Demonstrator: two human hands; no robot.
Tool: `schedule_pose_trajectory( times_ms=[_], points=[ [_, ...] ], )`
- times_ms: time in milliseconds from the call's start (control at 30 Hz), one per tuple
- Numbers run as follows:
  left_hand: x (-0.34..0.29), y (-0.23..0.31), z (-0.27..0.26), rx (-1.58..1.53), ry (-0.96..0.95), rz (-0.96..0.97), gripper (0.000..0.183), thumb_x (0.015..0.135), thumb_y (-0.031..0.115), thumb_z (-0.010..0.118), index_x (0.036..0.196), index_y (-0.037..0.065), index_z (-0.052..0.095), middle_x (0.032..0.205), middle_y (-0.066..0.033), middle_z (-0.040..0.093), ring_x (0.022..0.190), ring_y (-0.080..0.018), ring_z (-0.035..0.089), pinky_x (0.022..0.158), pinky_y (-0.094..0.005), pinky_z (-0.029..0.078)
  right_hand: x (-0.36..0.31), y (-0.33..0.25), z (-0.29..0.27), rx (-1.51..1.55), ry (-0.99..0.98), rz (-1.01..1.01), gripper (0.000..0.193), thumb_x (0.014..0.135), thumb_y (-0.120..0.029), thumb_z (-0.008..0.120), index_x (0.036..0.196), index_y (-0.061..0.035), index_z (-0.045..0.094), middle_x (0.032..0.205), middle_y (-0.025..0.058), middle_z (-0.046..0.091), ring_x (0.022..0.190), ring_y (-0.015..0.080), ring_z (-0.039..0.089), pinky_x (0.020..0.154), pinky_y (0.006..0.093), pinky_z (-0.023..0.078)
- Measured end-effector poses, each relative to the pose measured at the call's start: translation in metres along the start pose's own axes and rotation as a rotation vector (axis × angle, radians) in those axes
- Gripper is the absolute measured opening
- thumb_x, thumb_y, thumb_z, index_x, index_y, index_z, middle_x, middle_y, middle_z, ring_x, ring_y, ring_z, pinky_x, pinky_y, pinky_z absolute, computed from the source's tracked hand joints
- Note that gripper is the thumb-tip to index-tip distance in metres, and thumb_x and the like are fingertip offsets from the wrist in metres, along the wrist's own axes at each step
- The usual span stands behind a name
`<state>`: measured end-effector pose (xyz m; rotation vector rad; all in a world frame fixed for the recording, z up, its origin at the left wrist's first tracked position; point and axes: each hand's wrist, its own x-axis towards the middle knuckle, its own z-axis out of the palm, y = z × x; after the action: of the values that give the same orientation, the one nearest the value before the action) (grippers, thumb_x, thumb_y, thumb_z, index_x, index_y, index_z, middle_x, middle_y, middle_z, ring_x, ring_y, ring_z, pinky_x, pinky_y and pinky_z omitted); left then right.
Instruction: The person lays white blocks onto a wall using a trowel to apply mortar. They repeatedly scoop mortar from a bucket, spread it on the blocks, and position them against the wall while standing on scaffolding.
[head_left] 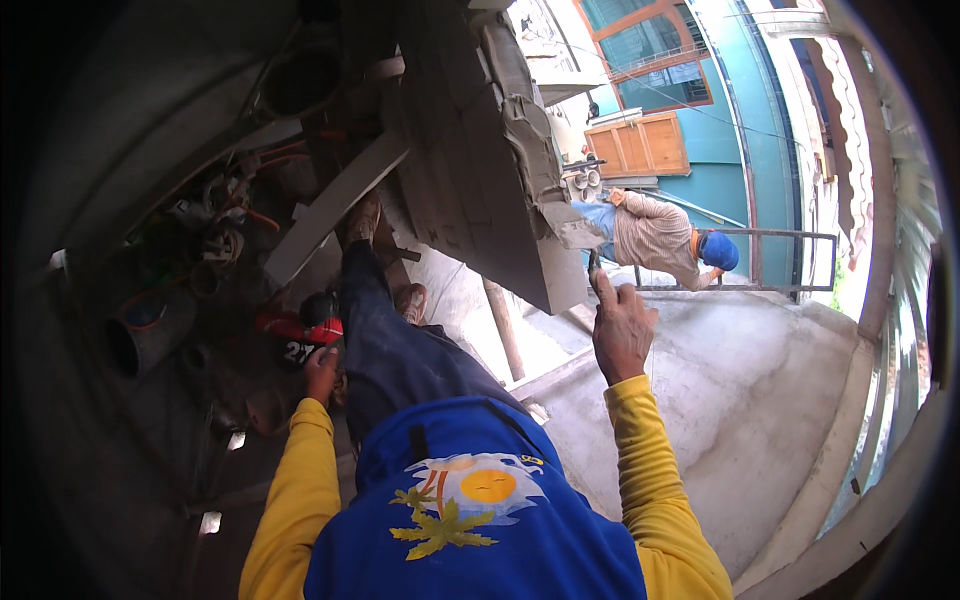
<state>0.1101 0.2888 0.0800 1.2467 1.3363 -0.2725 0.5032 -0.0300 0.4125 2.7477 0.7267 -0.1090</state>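
My right hand (622, 330) is closed around the dark handle of a trowel (592, 262). Its blade seems to lie against the lower end of a concrete beam (470, 170), where wet grey mortar (530, 130) coats the edge; blade and mortar are hard to tell apart. Low on the left, my left hand (322, 374) has its fingers curled beside my dark trousers (400, 345). What it grips, if anything, is lost in shadow. Just above that hand is a red and black thing (290, 325) with white print, possibly clothing.
A wooden board (340, 210) slants across the dark left side, above buckets (150, 330) and tangled cords (235, 215). On the right, a person in a blue cap (718, 250) is by a metal frame (800, 233). A wooden post (503, 330) stands below the beam. Grey concrete floor (700, 400) spreads right.
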Motion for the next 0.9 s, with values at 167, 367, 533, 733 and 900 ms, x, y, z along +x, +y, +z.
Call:
schedule_pose_trajectory(
  times_ms=[167, 367, 533, 733, 900],
  points=[
    [0.014, -0.041, -0.02, 0.067, -0.01, 0.026, 0.066, 0.099, 0.037, 0.073, 0.142, -0.011, 0.059, 0.128, -0.0189, 0.071, 0.101, -0.0203, 0.069, 0.091, -0.035, 0.054, -0.043, 0.005, 0.003, 0.143, -0.08, 0.084, 0.049, 0.093, -0.003, 0.061, 0.139, -0.0189, 0.064, 0.097, 0.0115, 0.06, 0.092, 0.0321, 0.067, 0.076, 0.0474, 0.057],
    [-0.001, -0.032, -0.01, -0.015, -0.018, 0.007, 0.055, 0.101, 0.037, 0.072, 0.136, -0.005, 0.066, 0.109, -0.007, 0.072, 0.087, -0.0129, 0.063, 0.078, -0.0306, 0.052, -0.094, 0.018, 0.019, 0.29, -0.129, 0.187, 0.048, 0.093, -0.003, 0.063, 0.14, -0.0176, 0.063, 0.105, 0.0157, 0.061, 0.095, 0.0381, 0.069, 0.079, 0.0508, 0.057],
    [-0.006, -0.024, -0.015, -0.038, -0.054, 0.04, 0.058, 0.1, 0.037, 0.072, 0.139, -0.005, 0.063, 0.113, -0.0087, 0.071, 0.089, -0.0137, 0.064, 0.079, -0.0308, 0.052, -0.117, 0.019, 0.02, 0.314, -0.16, 0.216, 0.056, 0.094, -0.008, 0.066, 0.149, -0.0172, 0.057, 0.11, 0.0157, 0.063, 0.095, 0.0375, 0.069, 0.08, 0.0503, 0.057],
    [0.011, -0.052, -0.032, -0.048, -0.052, 0.057, 0.049, 0.103, 0.041, 0.067, 0.14, 0.008, 0.066, 0.116, -0.0017, 0.071, 0.095, -0.012, 0.066, 0.077, -0.032, 0.052, -0.049, 0.016, 0.017, 0.291, -0.065, 0.127, 0.053, 0.096, -0.008, 0.064, 0.149, -0.0164, 0.059, 0.106, 0.0154, 0.064, 0.096, 0.0375, 0.069, 0.08, 0.0484, 0.056],
    [-0.019, -0.004, -0.023, 0.001, -0.028, -0.132, 0.058, 0.102, 0.047, 0.067, 0.145, 0.009, 0.061, 0.119, -0.0001, 0.071, 0.102, -0.0121, 0.067, 0.082, -0.0377, 0.052, -0.073, 0.026, 0.002, 0.23, -0.261, 0.201, 0.061, 0.093, -0.012, 0.069, 0.152, -0.0225, 0.057, 0.116, 0.0143, 0.063, 0.102, 0.0392, 0.068, 0.083, 0.0511, 0.056]
  ],
)
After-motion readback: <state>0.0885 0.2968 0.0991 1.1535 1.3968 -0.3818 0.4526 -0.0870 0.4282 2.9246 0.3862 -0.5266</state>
